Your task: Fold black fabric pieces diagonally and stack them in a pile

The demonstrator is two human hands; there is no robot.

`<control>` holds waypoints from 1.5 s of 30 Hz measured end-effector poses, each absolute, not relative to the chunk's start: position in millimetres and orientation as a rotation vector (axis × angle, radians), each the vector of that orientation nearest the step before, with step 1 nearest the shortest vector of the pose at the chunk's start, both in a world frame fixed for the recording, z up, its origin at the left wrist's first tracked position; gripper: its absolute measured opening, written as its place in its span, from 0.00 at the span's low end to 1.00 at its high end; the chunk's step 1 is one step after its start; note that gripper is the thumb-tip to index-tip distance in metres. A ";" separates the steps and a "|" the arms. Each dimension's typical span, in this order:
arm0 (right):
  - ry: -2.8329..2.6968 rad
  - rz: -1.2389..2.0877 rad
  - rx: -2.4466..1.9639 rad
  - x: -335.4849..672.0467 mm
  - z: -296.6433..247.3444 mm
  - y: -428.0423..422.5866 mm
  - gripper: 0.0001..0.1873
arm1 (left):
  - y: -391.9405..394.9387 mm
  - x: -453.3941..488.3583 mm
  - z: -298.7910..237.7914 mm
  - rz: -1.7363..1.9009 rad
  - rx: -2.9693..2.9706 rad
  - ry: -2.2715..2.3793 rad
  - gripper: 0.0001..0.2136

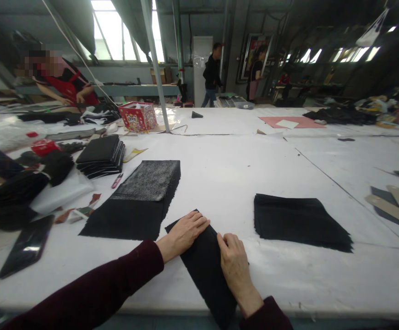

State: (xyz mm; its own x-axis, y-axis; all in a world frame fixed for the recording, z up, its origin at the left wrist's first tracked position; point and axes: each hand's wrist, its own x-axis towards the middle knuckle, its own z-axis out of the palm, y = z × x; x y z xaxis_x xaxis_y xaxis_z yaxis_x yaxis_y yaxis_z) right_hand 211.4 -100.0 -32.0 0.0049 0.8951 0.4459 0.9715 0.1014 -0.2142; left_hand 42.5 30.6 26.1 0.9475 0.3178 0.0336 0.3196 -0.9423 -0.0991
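Right in front of me a black fabric piece (208, 261) lies at a slant, its near end reaching past the table's front edge. My left hand (185, 233) rests flat across its far end, fingers stretched out. At its right edge, my right hand (234, 259) has its fingers curled and the thumb on top, gripping the cloth. Left of my hands is a stack of black fabric pieces (127, 220) with a speckled grey upper part. Another black stack (298, 222) lies to the right.
Left are a folded dark pile (99, 156), pink thread snips (117, 181), a phone (27, 245) and a red patterned box (138, 117). A pole (156, 64) rises behind. Beige templates (396, 204) lie far right. Across the table a person in a red apron (67, 85) works.
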 end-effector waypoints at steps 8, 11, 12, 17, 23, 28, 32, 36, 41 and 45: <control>-1.939 -0.227 -1.827 216.0 -32.1 -106.8 0.15 | 23.1 43.1 24.1 -0.055 -2.987 -0.493 0.25; -1.944 -0.226 -1.836 217.3 -32.6 -109.3 0.16 | 21.4 46.0 25.5 -0.075 -3.006 -0.453 0.22; -1.946 -0.225 -1.841 217.6 -32.6 -110.4 0.16 | 21.0 46.8 25.6 -0.073 -3.011 -0.440 0.22; -1.934 -0.204 -1.861 219.4 -32.7 -116.6 0.16 | 18.3 49.5 25.0 -0.043 -3.008 -0.443 0.25; -1.930 -0.239 -1.818 223.3 -33.2 -122.5 0.14 | 11.8 53.0 30.2 -0.021 -3.003 -0.443 0.25; -1.949 -0.265 -1.820 227.5 -32.9 -127.2 0.15 | 7.8 56.4 30.9 -0.048 -3.020 -0.407 0.22; -1.954 -0.277 -1.812 231.1 -32.9 -132.3 0.16 | 5.8 57.3 28.5 -0.048 -3.033 -0.369 0.22; -1.968 -0.263 -1.803 234.1 -30.8 -138.1 0.16 | 2.6 57.7 30.1 -0.044 -3.027 -0.361 0.24; -1.979 -0.278 -1.803 237.5 -31.4 -142.7 0.17 | -0.4 60.0 31.3 -0.054 -3.036 -0.343 0.21; -1.965 -0.299 -1.792 240.0 -34.3 -145.1 0.16 | -1.7 61.9 28.0 -0.040 -3.075 -0.319 0.22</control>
